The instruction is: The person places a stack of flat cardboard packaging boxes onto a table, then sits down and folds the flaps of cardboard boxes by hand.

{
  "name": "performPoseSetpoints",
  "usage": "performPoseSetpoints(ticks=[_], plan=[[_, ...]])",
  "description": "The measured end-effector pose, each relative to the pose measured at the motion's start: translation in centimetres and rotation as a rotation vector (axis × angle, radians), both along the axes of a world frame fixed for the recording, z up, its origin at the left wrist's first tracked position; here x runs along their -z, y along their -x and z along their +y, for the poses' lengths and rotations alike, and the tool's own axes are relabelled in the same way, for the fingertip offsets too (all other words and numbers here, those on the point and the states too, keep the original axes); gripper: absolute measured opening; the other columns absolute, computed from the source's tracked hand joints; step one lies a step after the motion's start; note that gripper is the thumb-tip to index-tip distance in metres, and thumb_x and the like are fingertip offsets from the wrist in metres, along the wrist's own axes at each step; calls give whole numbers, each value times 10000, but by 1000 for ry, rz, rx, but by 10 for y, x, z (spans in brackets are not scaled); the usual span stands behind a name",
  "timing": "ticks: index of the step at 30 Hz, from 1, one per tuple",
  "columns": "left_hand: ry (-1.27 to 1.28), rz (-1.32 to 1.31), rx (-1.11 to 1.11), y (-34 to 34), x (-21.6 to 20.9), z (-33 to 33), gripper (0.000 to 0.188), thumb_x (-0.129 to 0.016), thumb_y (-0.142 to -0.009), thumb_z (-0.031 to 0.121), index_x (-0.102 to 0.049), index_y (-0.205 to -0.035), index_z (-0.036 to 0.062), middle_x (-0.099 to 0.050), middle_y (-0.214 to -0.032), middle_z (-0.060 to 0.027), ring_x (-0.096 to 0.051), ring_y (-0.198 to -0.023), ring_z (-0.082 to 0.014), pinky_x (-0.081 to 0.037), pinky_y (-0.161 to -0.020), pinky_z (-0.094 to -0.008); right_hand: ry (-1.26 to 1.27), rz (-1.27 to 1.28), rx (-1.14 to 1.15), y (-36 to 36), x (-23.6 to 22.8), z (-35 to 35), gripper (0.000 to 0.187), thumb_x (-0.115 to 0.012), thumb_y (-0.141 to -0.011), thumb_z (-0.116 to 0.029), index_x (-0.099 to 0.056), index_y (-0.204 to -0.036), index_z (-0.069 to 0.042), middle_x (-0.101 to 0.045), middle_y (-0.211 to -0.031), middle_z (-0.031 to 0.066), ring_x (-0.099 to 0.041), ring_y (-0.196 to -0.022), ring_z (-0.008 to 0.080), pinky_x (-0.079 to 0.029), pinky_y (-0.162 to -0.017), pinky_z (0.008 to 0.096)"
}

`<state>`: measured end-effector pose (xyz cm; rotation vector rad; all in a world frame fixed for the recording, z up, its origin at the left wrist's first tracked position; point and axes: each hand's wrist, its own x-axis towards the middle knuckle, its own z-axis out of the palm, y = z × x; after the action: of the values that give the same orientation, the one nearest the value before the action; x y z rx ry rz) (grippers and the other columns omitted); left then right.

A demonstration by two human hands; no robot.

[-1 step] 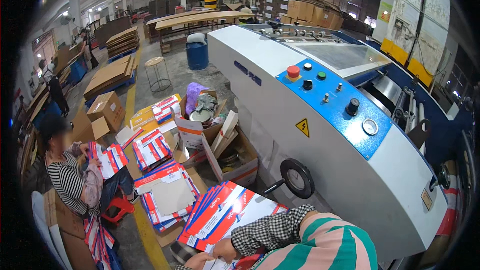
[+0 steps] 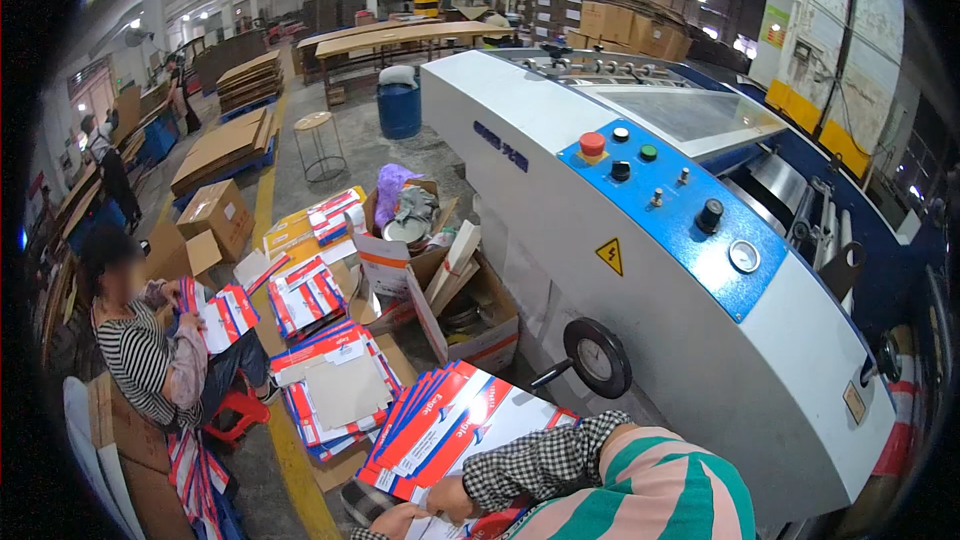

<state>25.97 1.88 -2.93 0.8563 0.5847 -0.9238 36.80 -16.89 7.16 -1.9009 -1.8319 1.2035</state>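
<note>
At the lower edge, my left hand (image 2: 402, 520) is closed on the edge of a white, red and blue printed cardboard envelope (image 2: 440, 528). My right hand (image 2: 452, 498), in a black-and-white checked sleeve, is closed at the same envelope, close beside the left. Its fingertips are partly hidden. Just beyond them lies a fanned stack of similar printed envelopes (image 2: 470, 425), partly covered by my right forearm. Farther left is another pile of printed envelopes (image 2: 310, 420), with a plain grey card (image 2: 348, 390) on top.
A large white machine (image 2: 660, 360) with a blue control panel and a black handwheel (image 2: 597, 358) stands on the right. Open cardboard boxes (image 2: 490, 338) hold scraps. At left, a co-worker (image 2: 150, 360) sits on a red stool (image 2: 240, 418) holding printed envelopes.
The whole view has shifted very slightly. Both my hands keep almost the same place and grip.
</note>
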Motion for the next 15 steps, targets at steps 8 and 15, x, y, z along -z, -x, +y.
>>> performPoseSetpoints(ticks=[8, 15], plan=[[49, -103, -269, -19, -128, -48, 515, -443, -894, 382, -389, -1293, 60, -457, -1277, -165, -439, -1169, -288, -342, -989, -395, 92, -35, 5, 1, 1, 3, 474, -620, -624, -112, -552, -1088, -42, -614, -887, 176, -589, -866, 338, -467, -737, 398], [170, -206, -267, -27, -73, -40, 423, -523, -888, 219, -419, -1245, 17, -501, -1232, -98, -494, -1093, -186, -391, -955, -326, -92, 231, 200, -3, -24, -24, 359, -625, -748, -135, -565, -1075, 1, -598, -849, 194, -591, -812, 314, -464, -727, 365]])
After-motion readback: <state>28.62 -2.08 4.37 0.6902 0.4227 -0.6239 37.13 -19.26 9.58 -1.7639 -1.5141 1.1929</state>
